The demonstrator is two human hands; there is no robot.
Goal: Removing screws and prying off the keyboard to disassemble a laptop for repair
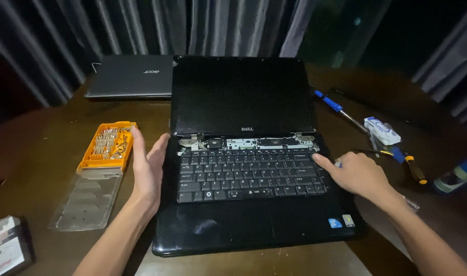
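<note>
Laptop (243,168), black and open, sits dead centre on the brown table (49,168), hinge cover off. Left hand (147,166) stands edge-on at its 9 o'clock side, fingers straight and open, just touching the keyboard's (249,174) left rim. Right hand (359,175) at 3 o'clock, fingers curled, index tip on the keyboard's upper right corner. Orange bit case (108,145) lies further out at 9 o'clock.

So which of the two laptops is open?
The black laptop between both hands, lid up and keyboard showing. The grey laptop behind it at the table's far left lies shut.
</note>
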